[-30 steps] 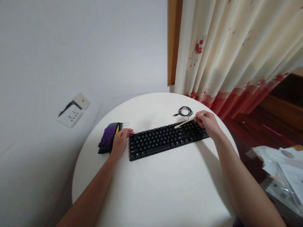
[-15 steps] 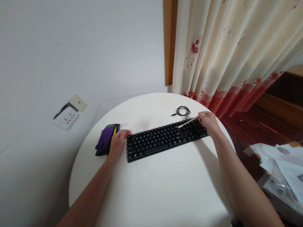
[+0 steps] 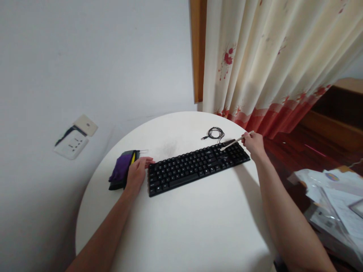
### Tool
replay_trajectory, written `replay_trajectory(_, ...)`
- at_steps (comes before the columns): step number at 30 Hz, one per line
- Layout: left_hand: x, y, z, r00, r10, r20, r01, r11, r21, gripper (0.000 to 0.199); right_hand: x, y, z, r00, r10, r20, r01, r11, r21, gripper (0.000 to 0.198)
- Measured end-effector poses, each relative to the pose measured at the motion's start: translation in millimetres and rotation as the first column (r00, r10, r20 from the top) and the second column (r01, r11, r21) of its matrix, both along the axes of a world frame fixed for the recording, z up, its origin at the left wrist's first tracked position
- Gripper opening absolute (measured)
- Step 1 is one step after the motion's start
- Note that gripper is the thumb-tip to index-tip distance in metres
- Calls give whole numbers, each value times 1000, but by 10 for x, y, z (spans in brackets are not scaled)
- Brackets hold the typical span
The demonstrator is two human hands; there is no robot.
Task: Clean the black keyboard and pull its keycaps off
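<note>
A black keyboard (image 3: 184, 166) lies at a slant on the round white table. My right hand (image 3: 253, 144) is closed on a thin pale stick (image 3: 236, 141) with a whitish tip. That tip is at the keys between the letter block and the number pad; whether it presses them I cannot tell. My left hand (image 3: 138, 172) holds nothing, its fingers stretched out to the keyboard's upper left corner. Just left of that hand lies a dark pouch with a purple cloth (image 3: 121, 167) and a yellow strip. Behind the keyboard is its coiled black cable (image 3: 216, 133) with a USB plug.
The round table (image 3: 170, 234) stands against a pale wall with a socket plate (image 3: 71, 144). A flowered curtain (image 3: 255, 68) hangs behind on the right. Plastic bags and papers (image 3: 326, 189) are piled at the right, beside the table.
The stick's tip has moved right across the keys, with my right hand shifting slightly right. My left hand stays at the keyboard's corner. The whole view has shifted a little.
</note>
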State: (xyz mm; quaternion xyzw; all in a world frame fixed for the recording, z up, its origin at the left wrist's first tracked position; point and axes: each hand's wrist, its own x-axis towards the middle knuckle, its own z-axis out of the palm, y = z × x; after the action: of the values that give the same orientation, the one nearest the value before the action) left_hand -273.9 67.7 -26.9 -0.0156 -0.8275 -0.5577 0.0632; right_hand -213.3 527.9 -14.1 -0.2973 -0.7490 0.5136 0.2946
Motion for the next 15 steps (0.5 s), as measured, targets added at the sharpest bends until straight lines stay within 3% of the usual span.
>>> replay_trajectory(4,-17,-17,-24,1000,-4,-2,4,1000,1,35,25,161,-3,992,-125,21,126,987,-101,23)
replay_trajectory(9,-38,-40,-44,1000,-17,0,17,1000,-5,35,3,50,22,999,-35,24,40,959,-280,19)
replay_trajectory(12,-26,-38,-33,1000,-21,5,21,1000,-3,37,-22,-3,12,999,16,33,-7,961,-275,19)
replay_trajectory(15,-11,-30,-18,1000,-17,13,17,1000,4,37,-22,76,-41,997,-62,53,71,979,-189,22)
